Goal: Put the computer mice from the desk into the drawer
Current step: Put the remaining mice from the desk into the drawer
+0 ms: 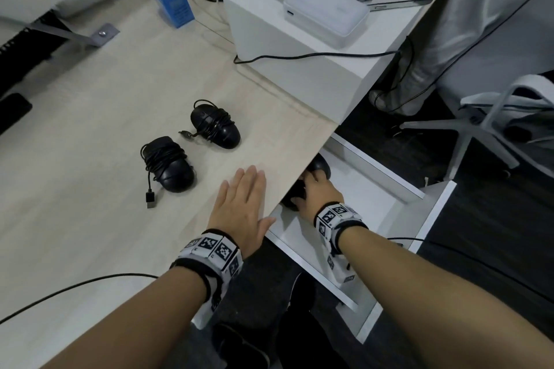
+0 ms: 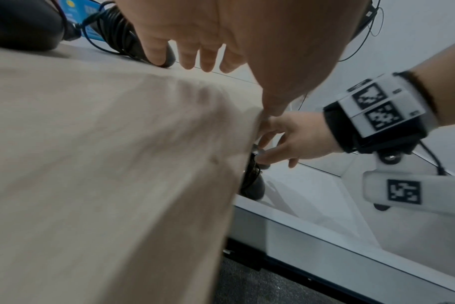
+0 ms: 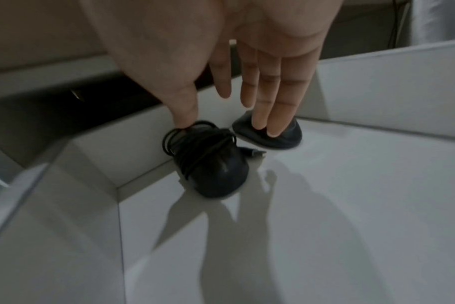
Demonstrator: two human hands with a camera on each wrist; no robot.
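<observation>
Two black computer mice with cords wound round them lie on the light wooden desk (image 1: pixel 90 189): the near mouse (image 1: pixel 171 166) and the far mouse (image 1: pixel 217 126). My left hand (image 1: pixel 257 198) lies flat and open on the desk by its front edge, right of the near mouse. The white drawer (image 1: pixel 389 186) stands pulled out under the desk. Inside it lie two more black mice, a cord-wrapped one (image 3: pixel 213 166) and one behind it (image 3: pixel 286 137). My right hand (image 3: pixel 226 127) hovers over them with straight fingers; the thumb touches the cord, two fingertips (image 3: pixel 271 131) touch the rear mouse.
A white box (image 1: pixel 299 69) with a white device and a phone on top stands at the desk's back right. A blue carton (image 1: pixel 171 0) and cables lie farther back. A chair base (image 1: pixel 479 129) stands on the dark floor right of the drawer.
</observation>
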